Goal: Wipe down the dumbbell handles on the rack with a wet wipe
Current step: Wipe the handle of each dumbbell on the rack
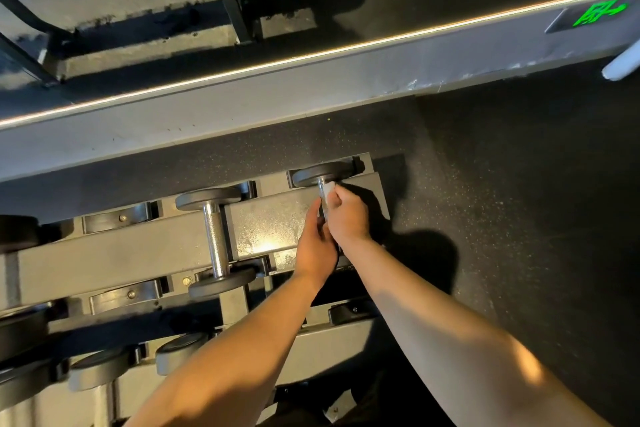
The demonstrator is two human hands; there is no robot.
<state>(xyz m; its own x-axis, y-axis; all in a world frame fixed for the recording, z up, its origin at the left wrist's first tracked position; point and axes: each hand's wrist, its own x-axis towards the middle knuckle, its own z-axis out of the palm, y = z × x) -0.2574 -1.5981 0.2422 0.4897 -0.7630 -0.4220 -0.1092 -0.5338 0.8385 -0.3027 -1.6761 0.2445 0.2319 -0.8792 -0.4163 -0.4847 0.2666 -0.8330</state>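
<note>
The grey dumbbell rack [114, 260] runs across the left and middle of the head view. At its right end lies a dumbbell whose far black head [322, 173] and a short piece of chrome handle [322, 189] show above my hands. My right hand [346, 215] grips that handle through a white wet wipe [330, 186]. My left hand [317, 246] curls around the same handle just nearer to me, hiding most of it. A second dumbbell with a bare knurled chrome handle [215, 239] sits to the left.
Empty cradles [117, 217] and more dumbbell heads [180, 352] fill the rack's left side and lower tier. A mirror wall with a lit strip [311, 57] stands behind the rack. Dark rubber floor [519, 201] spreads to the right. A white object [620, 64] pokes in at the right edge.
</note>
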